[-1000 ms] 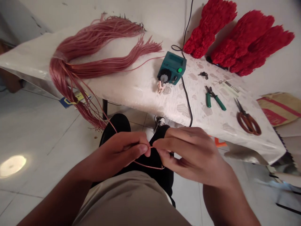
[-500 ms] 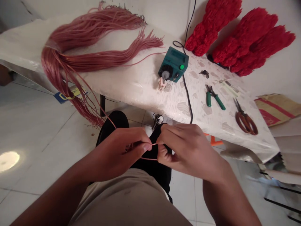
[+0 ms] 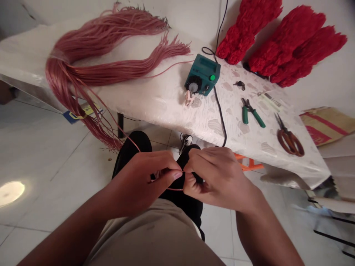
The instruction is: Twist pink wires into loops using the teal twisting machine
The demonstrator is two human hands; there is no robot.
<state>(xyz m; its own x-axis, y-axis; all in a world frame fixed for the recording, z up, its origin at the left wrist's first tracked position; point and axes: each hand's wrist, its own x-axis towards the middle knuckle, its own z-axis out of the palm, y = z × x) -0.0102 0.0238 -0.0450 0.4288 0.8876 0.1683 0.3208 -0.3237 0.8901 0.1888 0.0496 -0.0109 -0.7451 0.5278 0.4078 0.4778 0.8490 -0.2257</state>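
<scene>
Above my lap, my left hand (image 3: 155, 177) pinches a thin pink cord (image 3: 132, 142) between thumb and forefinger. My right hand (image 3: 212, 175) is closed on the same cord, its fingertips almost touching the left thumb. A loop of the cord hangs just below both hands. From my left hand the cord runs up toward a large bundle of pink cords (image 3: 111, 72) draped over the table and hanging off its front edge. The short stretch between the fingertips is mostly hidden.
On the white-covered table (image 3: 155, 105) stands a small green machine (image 3: 203, 72) with a black cable. Green-handled pliers (image 3: 253, 112), brown-handled scissors (image 3: 290, 138) and a small black item (image 3: 239, 85) lie to the right. Red flower bunches (image 3: 288, 40) lean against the wall.
My hands have drawn closer together, so less cord shows between the fingertips. The view has shifted slightly; the things on the table have not moved.
</scene>
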